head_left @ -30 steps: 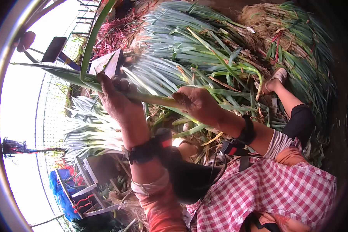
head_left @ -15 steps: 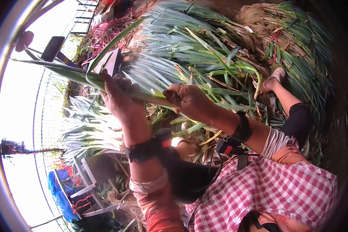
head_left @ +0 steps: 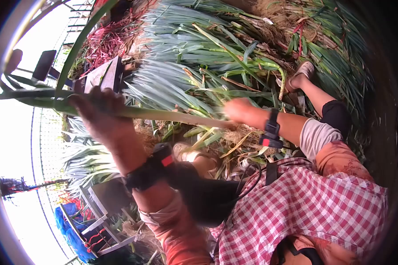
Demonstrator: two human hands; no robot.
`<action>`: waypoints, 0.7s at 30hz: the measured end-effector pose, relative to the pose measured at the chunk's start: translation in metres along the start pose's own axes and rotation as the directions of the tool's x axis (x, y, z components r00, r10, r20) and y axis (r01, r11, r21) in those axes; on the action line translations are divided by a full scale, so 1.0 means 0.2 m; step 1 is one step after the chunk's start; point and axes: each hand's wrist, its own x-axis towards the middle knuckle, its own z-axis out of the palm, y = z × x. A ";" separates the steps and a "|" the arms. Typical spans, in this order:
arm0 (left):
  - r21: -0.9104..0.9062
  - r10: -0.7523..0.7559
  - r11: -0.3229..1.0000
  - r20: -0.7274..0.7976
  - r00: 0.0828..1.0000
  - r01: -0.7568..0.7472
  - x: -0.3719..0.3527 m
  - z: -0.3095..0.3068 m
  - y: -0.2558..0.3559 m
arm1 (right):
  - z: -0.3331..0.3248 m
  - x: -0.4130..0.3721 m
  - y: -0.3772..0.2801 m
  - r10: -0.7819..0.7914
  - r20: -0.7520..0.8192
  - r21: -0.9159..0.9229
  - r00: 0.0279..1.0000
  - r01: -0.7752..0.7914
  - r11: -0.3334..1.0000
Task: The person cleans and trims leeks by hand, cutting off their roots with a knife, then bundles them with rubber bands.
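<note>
A long green onion lies slantwise across the middle of the head view, its green leaves to the left and its pale stalk running right to the roots. My left hand is closed round it where the leaves meet the stalk. Close to the root end is my right hand, smeared by motion; its fingers cannot be made out, nor whether it touches the stalk. Below the stalk, loose leaves and peelings cover the ground near my foot. Both wrists wear black straps.
Large piles of green onions fill the ground ahead, with more beyond my other foot. White-stalked onions lie at left. A small stool, a metal frame, red string and mesh fence are also around.
My right hand has moved right along the stalk towards the roots, baring more pale stalk. My left hand has shifted left and slightly down, still round the green onion.
</note>
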 end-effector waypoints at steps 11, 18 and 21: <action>0.165 0.116 0.985 -0.439 0.891 -0.047 0.10 -0.14 0.06 | 0.31 -0.39 0.73 0.482 -0.159 0.150 0.861 -0.462 0.874; 0.235 0.031 0.968 -0.449 0.893 0.085 0.10 -0.12 -0.07 | -0.34 -0.12 -0.41 -0.117 -0.921 0.082 0.372 0.477 0.875; 0.189 0.008 0.978 -0.442 0.897 0.085 0.12 -0.13 -0.09 | -0.32 -0.16 -0.50 -0.047 -0.844 0.253 0.534 0.474 0.843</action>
